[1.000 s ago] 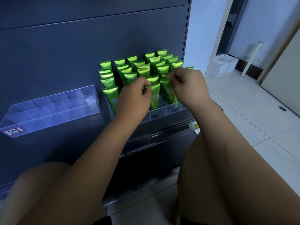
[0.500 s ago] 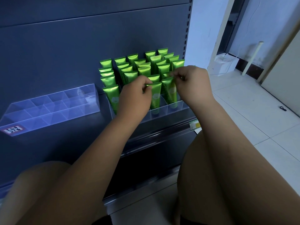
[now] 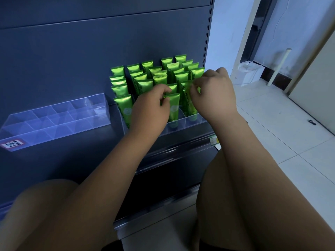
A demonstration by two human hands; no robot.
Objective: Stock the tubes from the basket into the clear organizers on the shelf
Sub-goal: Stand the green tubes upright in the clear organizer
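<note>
Green tubes (image 3: 121,105) upright in clear organizer (image 3: 192,123).

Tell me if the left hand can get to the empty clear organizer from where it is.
Probably yes: the empty organizer sits open-topped beside the left hand, with bare shelf between them. The hand must first release its green tube.

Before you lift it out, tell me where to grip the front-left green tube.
Pinch the flat crimped top edge of the front-left tube, coming from above. It stands upright, cap down in the clear organizer, so only the top is free; neighbours crowd behind.
</note>
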